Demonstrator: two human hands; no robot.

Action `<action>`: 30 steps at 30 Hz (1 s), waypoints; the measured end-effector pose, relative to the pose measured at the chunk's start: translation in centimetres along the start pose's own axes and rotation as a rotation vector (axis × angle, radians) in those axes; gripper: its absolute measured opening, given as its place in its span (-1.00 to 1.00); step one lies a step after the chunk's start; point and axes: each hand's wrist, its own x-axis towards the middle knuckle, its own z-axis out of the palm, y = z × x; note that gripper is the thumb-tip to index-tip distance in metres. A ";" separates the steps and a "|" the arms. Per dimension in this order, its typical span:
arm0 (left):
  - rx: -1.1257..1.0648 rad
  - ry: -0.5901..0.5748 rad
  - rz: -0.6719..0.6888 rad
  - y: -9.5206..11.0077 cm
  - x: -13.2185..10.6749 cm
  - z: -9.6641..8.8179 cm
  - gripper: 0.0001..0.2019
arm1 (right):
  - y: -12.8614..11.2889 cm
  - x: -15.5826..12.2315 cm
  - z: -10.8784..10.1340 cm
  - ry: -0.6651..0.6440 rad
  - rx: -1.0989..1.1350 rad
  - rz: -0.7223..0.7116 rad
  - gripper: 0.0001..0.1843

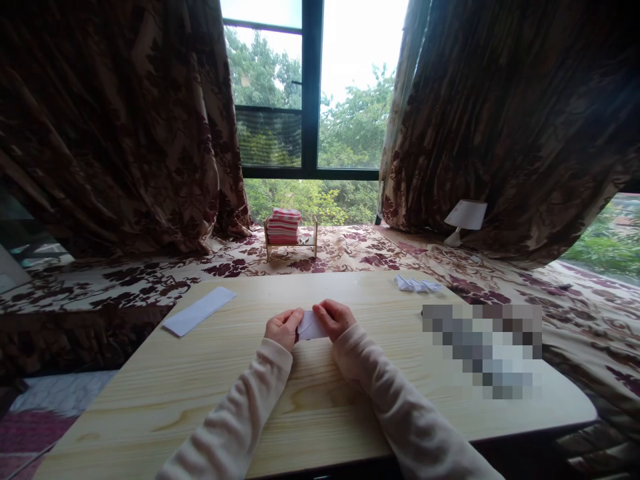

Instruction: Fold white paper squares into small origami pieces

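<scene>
A small folded piece of white paper point(311, 327) is held between both hands above the middle of the table. My left hand point(284, 328) pinches its left side, thumb on top. On the paper's right side my right hand point(335, 319) is closed in the same way. A slanting crease or edge shows on the paper's face; its underside and the fingers below are hidden. At the table's left lies a stack of white paper strips point(199, 312). Several small folded paper pieces point(417, 285) sit in a row near the far right edge.
The pale wooden table point(210, 393) borders a ledge with flowered cloth point(360, 257). On that ledge stand a small rack point(291, 247) with folded striped cloths point(284, 227) and a white lamp point(465, 217). A pixelated patch point(485, 353) covers something on the table's right.
</scene>
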 end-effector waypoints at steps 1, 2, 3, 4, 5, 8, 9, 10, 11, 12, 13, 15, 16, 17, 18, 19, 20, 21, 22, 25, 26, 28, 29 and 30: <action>0.002 0.002 -0.002 0.1 0.1 -0.1 -0.70 | -0.1 0.0 0.0 0.003 0.008 0.001 -0.64; 0.010 0.009 0.001 0.2 0.1 -0.2 -0.71 | -0.1 0.0 -0.1 0.006 0.015 0.003 -0.64; 0.020 0.018 0.007 0.3 0.2 -0.2 -0.72 | -0.2 0.0 -0.1 0.008 0.022 0.005 -0.64; 0.028 0.024 0.015 0.5 0.2 -0.3 -0.73 | -0.3 0.0 -0.1 0.009 0.029 0.007 -0.64; 0.034 0.026 0.023 0.6 0.1 -0.4 -0.74 | -0.3 0.0 -0.1 0.010 0.037 0.010 -0.65; 0.036 0.000 0.051 1.0 -0.1 -0.4 -0.74 | -0.4 -0.1 -0.1 0.012 0.066 0.023 -0.66; 0.038 -0.012 0.065 1.0 -0.2 -0.4 -0.74 | -0.4 -0.1 -0.1 0.011 0.077 0.029 -0.65; 0.042 -0.022 0.084 1.1 -0.3 -0.3 -0.74 | -0.5 -0.1 -0.1 0.010 0.090 0.035 -0.65; 0.049 -0.026 0.106 1.1 -0.3 -0.3 -0.75 | -0.5 -0.1 0.0 0.007 0.104 0.043 -0.65; 0.056 -0.027 0.129 1.1 -0.4 -0.2 -0.75 | -0.5 -0.1 0.0 0.002 0.119 0.049 -0.65; 0.062 -0.025 0.149 1.1 -0.5 -0.2 -0.75 | -0.5 -0.1 0.1 -0.002 0.133 0.054 -0.65; 0.073 -0.018 0.177 1.1 -0.6 -0.1 -0.75 | -0.6 -0.1 0.1 -0.004 0.158 0.060 -0.65; 0.077 -0.015 0.183 1.1 -0.6 -0.1 -0.76 | -0.6 0.0 0.1 -0.002 0.168 0.062 -0.64; 0.080 -0.014 0.184 1.1 -0.6 -0.2 -0.76 | -0.7 0.0 0.1 0.002 0.177 0.065 -0.63; 0.081 -0.013 0.181 1.1 -0.5 -0.2 -0.75 | -0.7 0.0 0.1 0.005 0.186 0.070 -0.62; 0.081 -0.014 0.176 1.1 -0.4 -0.3 -0.75 | -0.7 0.0 0.1 0.006 0.196 0.078 -0.61; 0.078 -0.016 0.167 1.1 -0.3 -0.4 -0.74 | -0.7 -0.1 0.0 0.007 0.206 0.084 -0.60; 0.074 -0.020 0.155 1.1 -0.2 -0.5 -0.73 | -0.7 -0.1 0.0 0.006 0.216 0.089 -0.60; 0.067 -0.026 0.140 1.1 -0.1 -0.6 -0.71 | -0.7 -0.1 0.0 0.008 0.225 0.092 -0.60; 0.042 -0.067 0.078 1.2 0.0 -0.8 -0.63 | -0.4 0.1 -0.2 0.035 0.244 0.098 -0.65; 0.038 -0.088 0.057 1.3 -0.1 -0.8 -0.60 | -0.3 0.2 -0.4 0.053 0.249 0.103 -0.66; 0.047 -0.140 0.027 1.3 -0.3 -0.7 -0.58 | -0.1 0.5 -0.7 0.090 0.260 0.117 -0.66; 0.059 -0.165 0.023 1.2 -0.4 -0.6 -0.60 | 0.0 0.6 -0.8 0.104 0.265 0.122 -0.65; 0.074 -0.185 0.026 1.1 -0.6 -0.5 -0.63 | 0.1 0.7 -0.9 0.112 0.270 0.125 -0.65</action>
